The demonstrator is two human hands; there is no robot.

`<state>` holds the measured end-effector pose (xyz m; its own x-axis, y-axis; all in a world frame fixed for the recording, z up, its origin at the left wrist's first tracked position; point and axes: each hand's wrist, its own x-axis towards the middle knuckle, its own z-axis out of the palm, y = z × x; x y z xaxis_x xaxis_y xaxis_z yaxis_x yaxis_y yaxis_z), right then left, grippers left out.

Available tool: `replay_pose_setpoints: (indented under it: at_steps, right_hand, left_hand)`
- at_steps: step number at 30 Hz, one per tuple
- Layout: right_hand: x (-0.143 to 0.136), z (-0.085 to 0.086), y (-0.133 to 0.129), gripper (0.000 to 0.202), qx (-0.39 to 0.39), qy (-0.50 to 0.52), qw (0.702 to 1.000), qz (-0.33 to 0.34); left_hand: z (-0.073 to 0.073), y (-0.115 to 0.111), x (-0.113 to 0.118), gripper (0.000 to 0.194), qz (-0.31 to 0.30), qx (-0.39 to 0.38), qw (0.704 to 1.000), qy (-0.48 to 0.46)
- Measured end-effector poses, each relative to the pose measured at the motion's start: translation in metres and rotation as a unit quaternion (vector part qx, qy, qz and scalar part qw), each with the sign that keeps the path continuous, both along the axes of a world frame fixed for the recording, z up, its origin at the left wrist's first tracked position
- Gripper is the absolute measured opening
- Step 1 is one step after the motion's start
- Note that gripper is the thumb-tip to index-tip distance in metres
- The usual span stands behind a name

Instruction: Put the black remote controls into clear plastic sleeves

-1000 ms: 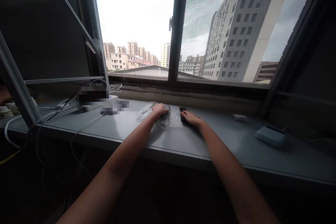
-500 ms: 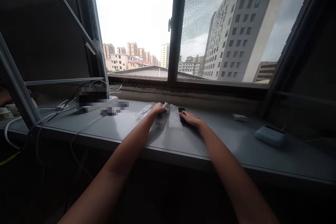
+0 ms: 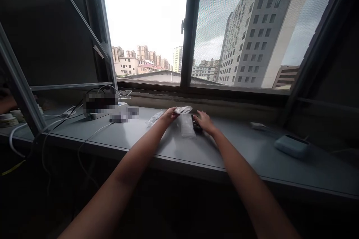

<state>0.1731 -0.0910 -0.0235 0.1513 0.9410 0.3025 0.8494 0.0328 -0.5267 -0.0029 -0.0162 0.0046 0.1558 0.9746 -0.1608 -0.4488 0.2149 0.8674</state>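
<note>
My left hand (image 3: 169, 114) is closed on the edge of a clear plastic bag (image 3: 183, 110), which it holds up above the desk. Just below that bag, a whitish translucent plastic sleeve (image 3: 188, 127) lies flat. Beside the sleeve's right edge is a black remote control (image 3: 196, 124) with small buttons. My right hand (image 3: 205, 122) is over the remote's right side, its fingers apart and raised toward the bag; nothing is in its grasp. Another clear plastic packet (image 3: 155, 118) rests left of my left hand, partly behind my forearm.
A power strip (image 3: 122, 105) with cables stands at the back left, near blurred items. A blue-grey box-shaped device (image 3: 291, 145) and a small white item (image 3: 258, 126) lie to the right. Metal shelf posts (image 3: 22, 78) rise at left, where another person's arm (image 3: 8, 104) shows.
My left hand has lifted the plastic bag off the desk and tilted it to the right. My right hand has risen off the remote, uncovering more of it, with its fingers now spread.
</note>
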Motion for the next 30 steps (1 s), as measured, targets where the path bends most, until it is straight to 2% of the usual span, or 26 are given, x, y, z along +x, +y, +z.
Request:
replay_pose_setpoints:
  at_steps: [2,4,5,7,11,15,22,30]
  right_hand:
    - [-0.002,0.007,-0.005,0.050,0.157,-0.003,0.987,0.018]
    - [-0.005,0.016,-0.014,0.038,0.293,-0.009,0.955,0.036]
    - [-0.008,0.020,-0.019,0.034,0.342,-0.014,0.939,0.036]
    - [-0.014,0.027,-0.028,0.029,0.387,-0.048,0.920,0.048]
    - [-0.025,0.028,-0.039,0.025,0.388,-0.139,0.908,0.075]
    - [-0.026,0.023,-0.036,0.026,0.358,-0.203,0.908,0.082]
    - [-0.017,0.023,-0.029,0.030,0.358,-0.193,0.911,0.062]
    - [-0.015,0.022,-0.033,0.030,0.315,-0.268,0.908,0.074]
  left_hand:
    - [0.001,-0.002,0.001,0.014,-0.003,0.002,1.000,-0.014]
    - [0.001,-0.003,0.001,0.014,0.010,0.003,1.000,-0.017]
    - [0.000,-0.003,0.001,0.014,0.021,0.004,1.000,-0.016]
    - [-0.001,-0.002,0.000,0.014,0.038,0.007,0.999,-0.015]
    - [-0.003,-0.001,0.001,0.013,0.042,0.018,0.999,-0.022]
    - [-0.003,-0.002,0.002,0.013,0.037,0.015,0.999,-0.031]
    - [-0.002,-0.005,0.007,0.013,0.017,0.008,0.999,-0.028]
    - [-0.006,-0.008,0.013,0.012,-0.044,0.042,0.998,-0.001]
